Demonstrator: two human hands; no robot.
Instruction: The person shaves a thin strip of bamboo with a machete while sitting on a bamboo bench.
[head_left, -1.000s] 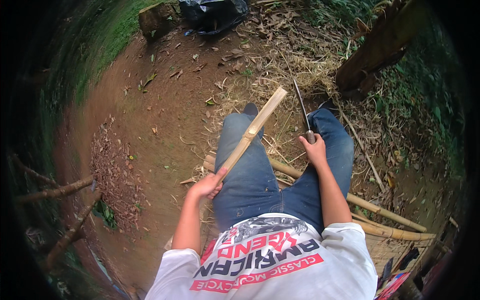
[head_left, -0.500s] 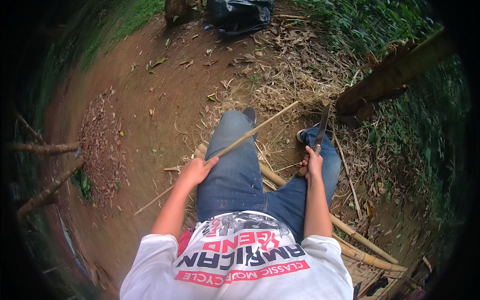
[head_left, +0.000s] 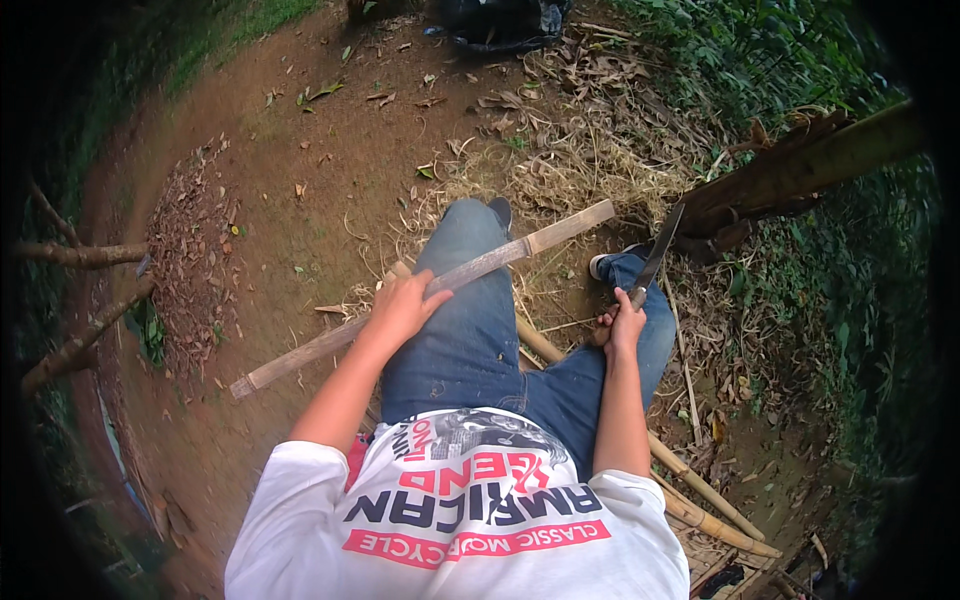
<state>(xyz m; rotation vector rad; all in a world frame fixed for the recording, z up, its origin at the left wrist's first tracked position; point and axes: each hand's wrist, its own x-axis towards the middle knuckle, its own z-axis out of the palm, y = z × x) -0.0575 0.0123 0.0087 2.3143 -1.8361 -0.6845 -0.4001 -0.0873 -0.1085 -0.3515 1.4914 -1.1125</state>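
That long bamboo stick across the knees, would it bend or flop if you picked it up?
Probably not. The bamboo strip stays straight though the left hand grips only its middle, so it looks stiff. It seems thin and flat, so likely light and unlikely to roll. Its split edges might be sharp.

Single head-worn fisheye view, looking steeply down over the wearer's chest and lap. Close range: white shirt fills the lower edge, jeans at centre. Bare dirt ground spreads above and left, green undergrowth curves along the right rim. Edges bend, corners black. No second view to compare.
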